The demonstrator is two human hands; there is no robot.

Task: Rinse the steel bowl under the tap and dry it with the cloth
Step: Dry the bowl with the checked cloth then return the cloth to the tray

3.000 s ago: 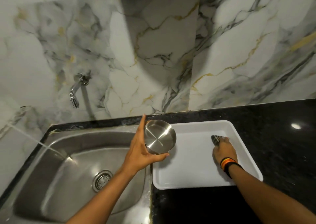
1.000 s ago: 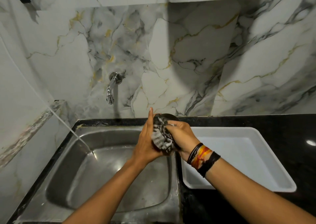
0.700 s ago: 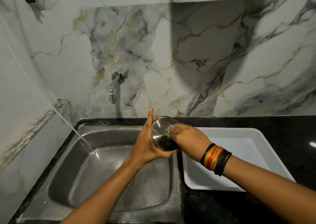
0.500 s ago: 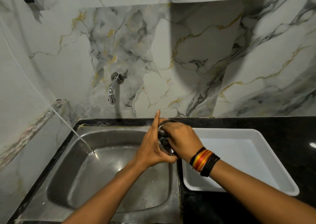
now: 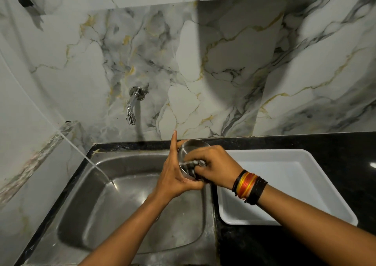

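Note:
I hold the small steel bowl (image 5: 190,146) on its side above the right edge of the sink (image 5: 130,196), with its mouth turned to the right. My left hand (image 5: 174,176) grips its base and rim, index finger pointing up. Inside the bowl, my right hand (image 5: 213,165) presses a bunched dark striped cloth (image 5: 192,165). Most of the cloth is hidden under my fingers. The chrome tap (image 5: 132,109) sticks out of the marble wall to the upper left, apart from the bowl.
A white rectangular tray (image 5: 289,184) lies on the black counter (image 5: 264,245) right of the sink. A thin stream of water (image 5: 81,154) arcs in from the left and lands in the sink's left side. Marble walls close off the back and left.
Three seconds ago my right hand took the cloth from the tray while the left held the bowl. Since then the cloth has come to the bowl and has been rubbing inside it.

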